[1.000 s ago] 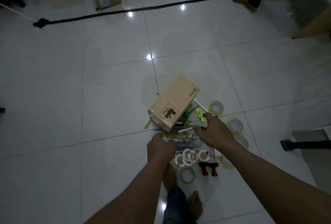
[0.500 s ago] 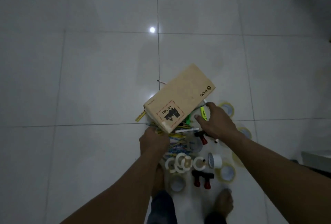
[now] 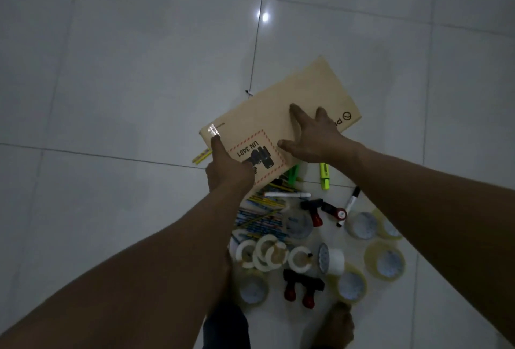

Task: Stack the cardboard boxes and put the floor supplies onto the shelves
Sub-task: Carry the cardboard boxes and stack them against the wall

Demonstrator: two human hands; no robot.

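A tan cardboard box [image 3: 281, 103] with a red-bordered UN 3481 label is tilted above the pile of floor supplies. My left hand [image 3: 227, 170] grips its near left corner, one finger stretched along the edge. My right hand [image 3: 315, 136] lies spread on the box's top face, fingers apart. Under and in front of the box lie pencils [image 3: 262, 209], a white marker [image 3: 287, 194], green highlighters [image 3: 324, 176], white tape rolls [image 3: 267, 255], clear tape rolls [image 3: 386, 261] and red-and-black stamps [image 3: 302, 287].
Pale glossy floor tiles [image 3: 125, 70] stretch around the pile, with a ceiling light reflected in them. My bare feet [image 3: 331, 326] stand just behind the supplies. A small dark pen [image 3: 249, 93] lies at the box's far edge.
Both hands have closed in on the box: the right has gone from the floor supplies onto its top, the left to its near corner. The camera has tipped down and nearer.
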